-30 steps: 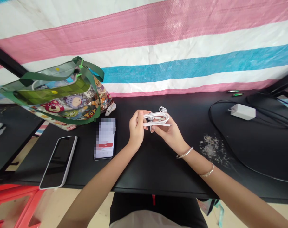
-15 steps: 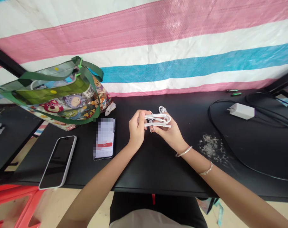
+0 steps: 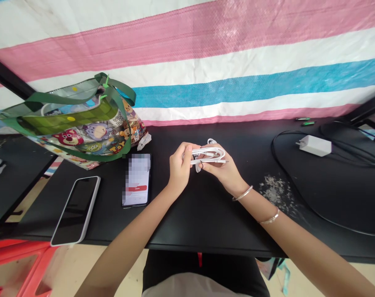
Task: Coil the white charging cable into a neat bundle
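Both hands hold a coiled white cable (image 3: 210, 154) just above the black table (image 3: 206, 214), near its middle. My left hand (image 3: 179, 168) pinches the coil's left end between thumb and fingers. My right hand (image 3: 224, 170) supports the coil from below and from the right, with the fingers curled around its loops. One plug end sticks out to the right past my right fingers. Two bracelets sit on my right wrist and forearm.
A lit phone (image 3: 137, 180) and a dark phone in a white case (image 3: 76, 210) lie to the left. A cartoon-print bag with green straps (image 3: 79, 123) stands at the back left. A white charger (image 3: 315, 145), black cables and a patch of crumbs (image 3: 277, 192) are at the right.
The coil and both hands shifted slightly to the right and a little away from me. My right fingers closed more over the loops.
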Demonstrator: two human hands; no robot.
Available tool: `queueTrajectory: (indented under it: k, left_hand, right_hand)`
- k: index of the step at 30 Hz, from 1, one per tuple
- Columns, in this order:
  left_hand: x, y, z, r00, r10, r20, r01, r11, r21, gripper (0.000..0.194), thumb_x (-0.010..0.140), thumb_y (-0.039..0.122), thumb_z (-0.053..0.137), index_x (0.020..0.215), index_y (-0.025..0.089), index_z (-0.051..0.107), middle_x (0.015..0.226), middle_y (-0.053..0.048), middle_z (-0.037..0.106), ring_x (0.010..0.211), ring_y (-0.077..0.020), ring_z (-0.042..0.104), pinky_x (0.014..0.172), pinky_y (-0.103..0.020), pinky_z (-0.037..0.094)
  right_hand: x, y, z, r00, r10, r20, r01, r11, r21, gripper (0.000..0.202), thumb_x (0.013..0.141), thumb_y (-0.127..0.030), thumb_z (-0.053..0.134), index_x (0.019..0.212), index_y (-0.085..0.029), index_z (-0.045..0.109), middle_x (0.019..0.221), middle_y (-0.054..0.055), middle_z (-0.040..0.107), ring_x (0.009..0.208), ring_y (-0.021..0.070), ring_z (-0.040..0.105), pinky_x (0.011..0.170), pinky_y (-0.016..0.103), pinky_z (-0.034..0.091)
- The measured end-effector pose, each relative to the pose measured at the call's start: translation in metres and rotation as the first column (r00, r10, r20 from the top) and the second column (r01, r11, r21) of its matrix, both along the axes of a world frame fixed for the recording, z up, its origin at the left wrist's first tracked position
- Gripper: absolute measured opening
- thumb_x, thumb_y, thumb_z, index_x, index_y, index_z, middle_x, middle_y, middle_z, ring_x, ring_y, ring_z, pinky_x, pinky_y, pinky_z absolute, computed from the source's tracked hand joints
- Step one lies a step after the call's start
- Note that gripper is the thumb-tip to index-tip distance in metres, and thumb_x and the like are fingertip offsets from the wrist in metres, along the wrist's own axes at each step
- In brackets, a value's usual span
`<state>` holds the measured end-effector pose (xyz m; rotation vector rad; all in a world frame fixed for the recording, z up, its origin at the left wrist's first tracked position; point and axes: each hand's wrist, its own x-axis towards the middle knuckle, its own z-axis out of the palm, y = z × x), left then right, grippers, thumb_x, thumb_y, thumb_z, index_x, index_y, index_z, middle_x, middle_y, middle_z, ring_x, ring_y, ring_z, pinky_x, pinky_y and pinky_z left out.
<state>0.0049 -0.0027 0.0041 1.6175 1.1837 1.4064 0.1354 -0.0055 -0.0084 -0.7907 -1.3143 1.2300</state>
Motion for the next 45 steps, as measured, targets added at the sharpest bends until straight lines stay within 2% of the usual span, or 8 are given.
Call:
queueTrajectory:
  k: [3,7,11,16,20,25,37,45]
  left_hand:
    - [-0.001,0.0,0.001,0.999,0.012,-0.053,-0.012,1.0,-0.005,0.023,0.092,0.032,0.042,0.083,0.019,0.058,0.075,0.001,0.064,0.051,-0.0069,0.049,0.048,-0.018,0.039]
    - [-0.003,-0.001,0.002,0.995,0.018,-0.097,-0.019,1.0,-0.006,0.015,0.09,0.025,0.044,0.088,0.019,0.057,0.073,0.003,0.063,0.046,-0.0059,0.047,0.048,-0.018,0.038]
    - [-0.003,-0.001,0.003,0.989,0.0,-0.147,0.001,1.0,0.009,0.017,0.091,0.024,0.042,0.087,0.02,0.059,0.064,0.004,0.061,0.046,-0.007,0.048,0.048,-0.018,0.037]
    - [-0.004,-0.001,0.004,0.987,0.003,-0.163,0.0,1.0,0.021,0.018,0.091,0.025,0.042,0.089,0.02,0.059,0.075,0.002,0.067,0.048,-0.0069,0.051,0.049,-0.018,0.038]
    - [-0.003,-0.001,0.003,0.984,0.004,-0.176,-0.007,1.0,-0.019,0.017,0.09,0.026,0.043,0.091,0.02,0.059,0.076,0.002,0.067,0.048,-0.0076,0.051,0.049,-0.019,0.039]
    - [-0.003,-0.002,0.003,0.983,0.0,-0.186,-0.005,1.0,-0.025,0.017,0.09,0.027,0.043,0.089,0.021,0.059,0.079,0.001,0.068,0.058,-0.0102,0.059,0.052,-0.02,0.039]
    - [-0.005,0.002,0.004,0.968,-0.034,-0.25,0.014,0.997,-0.081,0.017,0.089,0.026,0.043,0.086,0.021,0.059,0.067,0.004,0.064,0.049,-0.009,0.051,0.05,-0.02,0.035]
    - [-0.006,0.002,0.006,0.933,-0.017,-0.359,-0.003,0.999,-0.054,0.017,0.089,0.025,0.044,0.084,0.023,0.059,0.05,0.008,0.052,0.045,-0.0096,0.049,0.051,-0.02,0.034]
  right_hand:
    - [0.002,0.001,0.0,1.0,-0.009,0.012,0.009,1.0,0.002,0.044,0.062,-0.045,0.081,0.093,-0.026,0.056,0.075,-0.003,0.065,0.067,0.015,0.066,0.065,0.03,0.058]
    - [0.006,0.004,0.001,0.998,0.032,0.048,-0.032,0.999,-0.006,0.047,0.061,-0.044,0.082,0.098,-0.025,0.059,0.079,-0.001,0.07,0.072,0.0174,0.069,0.07,0.033,0.059]
    - [0.011,0.006,0.003,0.995,0.077,0.065,-0.075,0.996,-0.038,0.049,0.059,-0.041,0.083,0.099,-0.024,0.062,0.085,0.001,0.074,0.08,0.0203,0.071,0.077,0.035,0.059]
    - [0.011,0.007,0.003,0.995,0.055,0.079,-0.053,0.998,-0.031,0.044,0.059,-0.039,0.083,0.095,-0.023,0.063,0.085,0.001,0.074,0.079,0.02,0.072,0.077,0.035,0.059]
    - [0.01,0.006,0.004,0.995,0.029,0.098,-0.028,1.0,-0.003,0.043,0.06,-0.042,0.082,0.093,-0.024,0.063,0.085,0.001,0.074,0.081,0.0205,0.071,0.077,0.036,0.059]
    - [0.011,0.006,0.003,0.991,0.004,0.137,-0.008,0.999,0.031,0.042,0.061,-0.049,0.08,0.089,-0.025,0.062,0.084,0.001,0.073,0.079,0.0208,0.071,0.074,0.036,0.059]
    - [0.016,0.009,0.005,0.976,-0.042,0.216,0.018,0.994,0.112,0.037,0.063,-0.049,0.079,0.084,-0.023,0.063,0.084,0.002,0.069,0.074,0.018,0.067,0.07,0.033,0.056]
    - [0.022,0.009,0.01,0.951,-0.052,0.304,-0.004,0.983,0.182,0.03,0.068,-0.044,0.076,0.083,-0.023,0.062,0.084,0.003,0.068,0.073,0.0178,0.066,0.069,0.033,0.055]
